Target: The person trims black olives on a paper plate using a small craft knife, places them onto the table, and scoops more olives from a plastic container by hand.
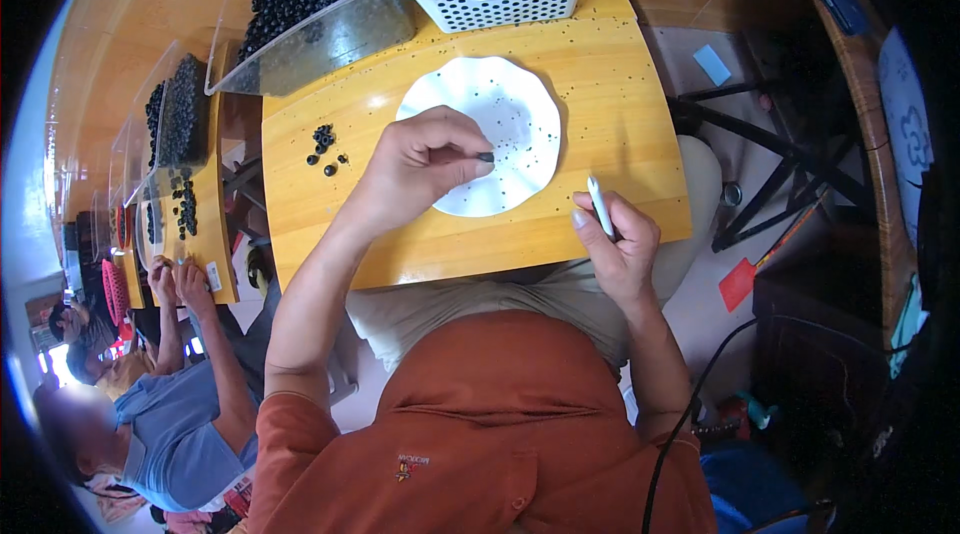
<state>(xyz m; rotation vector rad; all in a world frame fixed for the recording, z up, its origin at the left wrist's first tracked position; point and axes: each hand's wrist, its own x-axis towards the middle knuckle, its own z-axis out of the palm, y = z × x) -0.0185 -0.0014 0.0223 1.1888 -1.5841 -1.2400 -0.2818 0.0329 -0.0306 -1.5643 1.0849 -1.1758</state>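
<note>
Over a white scalloped plate (535, 114) strewn with dark specks, my left hand (430, 159) pinches a small black ring-like piece (486, 157) between thumb and fingertips. My right hand (622, 246) is closed around a slim white pen-shaped tool (599, 206), its tip pointing up and away from me. That hand is over the table's near right part, apart from the plate. A few more small black round pieces (323, 140) lie on the wood left of the plate.
At the far left of the yellow wooden table (600, 64) stands a clear bin (300, 69) full of black pieces; a white perforated basket (500, 6) with more is beside it. Left, a person in blue (180, 424) works at another table. Black metal legs (780, 144) stand at right.
</note>
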